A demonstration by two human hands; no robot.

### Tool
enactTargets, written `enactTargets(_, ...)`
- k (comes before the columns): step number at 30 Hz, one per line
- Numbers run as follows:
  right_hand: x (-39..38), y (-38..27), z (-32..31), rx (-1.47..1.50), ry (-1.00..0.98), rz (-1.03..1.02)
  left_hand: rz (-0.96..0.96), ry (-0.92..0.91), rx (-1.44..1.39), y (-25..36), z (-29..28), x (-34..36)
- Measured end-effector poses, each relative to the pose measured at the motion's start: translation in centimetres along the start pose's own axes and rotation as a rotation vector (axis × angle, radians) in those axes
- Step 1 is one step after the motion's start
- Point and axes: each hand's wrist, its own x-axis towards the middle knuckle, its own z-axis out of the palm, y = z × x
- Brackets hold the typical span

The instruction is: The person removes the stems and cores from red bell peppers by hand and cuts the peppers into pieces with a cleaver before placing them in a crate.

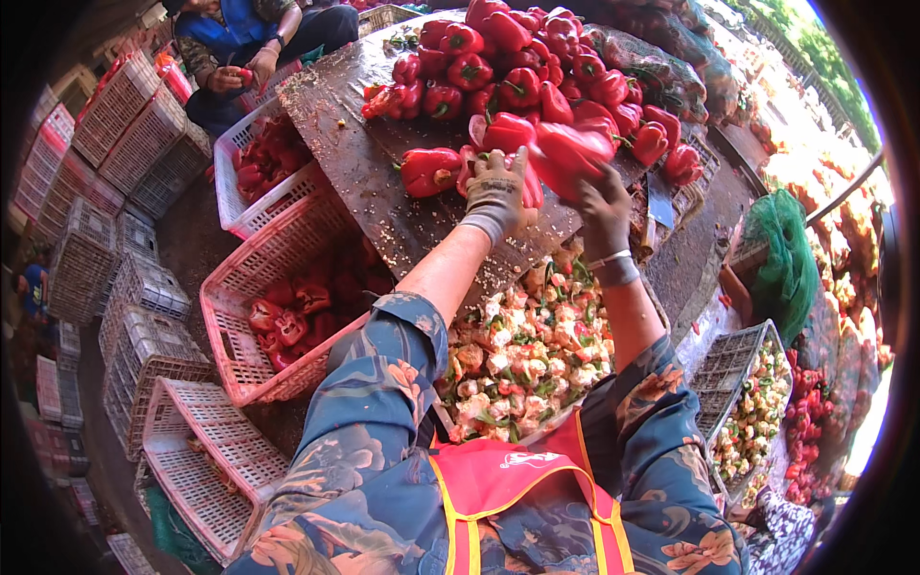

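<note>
Both my hands wear greyish gloves and work at the near side of a pile of red bell peppers (517, 86) on a dark tabletop (345, 163). My left hand (496, 196) is closed round a red bell pepper (531, 190), its fingers covering part of it. My right hand (606, 211) has its fingers against another red bell pepper (567, 158), smeared by motion, and appears to grip it. Left of my left hand lies a single pepper (428, 172) with its cut, pale end showing. Seeds are scattered over the tabletop.
Below my hands is a heap of pepper cores (527, 355). Left stand a pink crate (225, 326) and a white crate (230, 182) holding peppers. A flat dark blade (660, 199) lies at the right table edge. Another person's hands (244, 77) hold a pepper at upper left.
</note>
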Motion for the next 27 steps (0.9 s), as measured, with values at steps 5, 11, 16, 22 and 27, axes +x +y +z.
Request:
enactTargets(5, -0.8, -5.3, 5.3, -0.221, -0.313, -0.140, 0.184, 0.250, -0.310, -1.5, 3.6, -2.8)
enactTargets(11, -8.2, 1.0, 0.0, 0.012, -0.322, 0.368, 0.482, 0.331, -0.384, -0.4, 1.6, -9.7)
enactTargets(16, -11.9, -1.8, 0.4, -0.050, -0.221, 0.277, 0.106, 0.125, -1.292, -0.2, 1.0, -13.7)
enactTargets(22, -14.9, -2.7, 1.4, 0.115, -0.150, 0.183, 0.072, 0.157, -1.711, 1.6, 0.5, -16.3)
enactTargets(27, -15.7, -1.7, 1.5, 0.316, -0.007, 0.167, 0.018, 0.228, -1.851, 1.8, 1.2, -17.2)
